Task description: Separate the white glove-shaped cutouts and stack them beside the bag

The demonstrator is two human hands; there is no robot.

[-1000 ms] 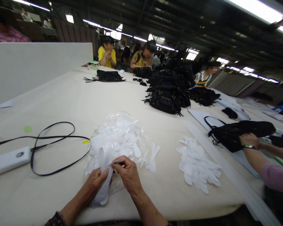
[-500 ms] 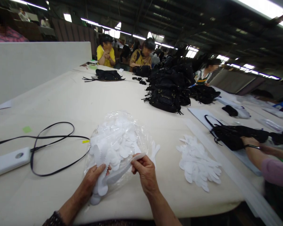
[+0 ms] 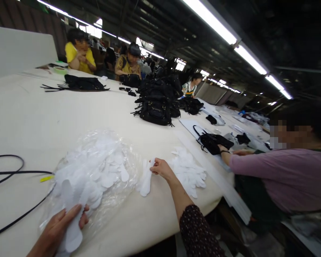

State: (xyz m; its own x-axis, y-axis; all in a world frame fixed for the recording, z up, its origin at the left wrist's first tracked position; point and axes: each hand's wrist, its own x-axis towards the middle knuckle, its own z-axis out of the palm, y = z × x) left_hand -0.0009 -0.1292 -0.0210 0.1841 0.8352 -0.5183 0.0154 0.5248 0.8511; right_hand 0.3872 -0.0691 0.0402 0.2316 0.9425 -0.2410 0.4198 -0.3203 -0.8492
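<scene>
My left hand [image 3: 60,223] is closed around several white rounded strips [image 3: 74,233] at the near left. They lie against a clear plastic bag [image 3: 128,167] with a heap of similar white cut pieces [image 3: 96,164] in it. My right hand [image 3: 162,169] pinches a white strip [image 3: 152,162] between thumb and fingertips. Below these fingers are more white strips [image 3: 144,184] on the table, beside the bag's right edge; where the held one ends among them I cannot tell. A loose pile of white pieces [image 3: 188,171] lies just right of my right hand.
Black bags [image 3: 155,107] are heaped mid-table, and another black bag [image 3: 80,84] lies far left. A co-worker in a pink sleeve [image 3: 270,171] handles a black bag [image 3: 215,142] on the right. A long translucent strip [image 3: 211,171] crosses the table. A black strap [image 3: 21,214] lies left.
The view has swung right. My right hand has moved right, away from my left hand, with a white strip, toward the loose pile. My left hand still holds its strips.
</scene>
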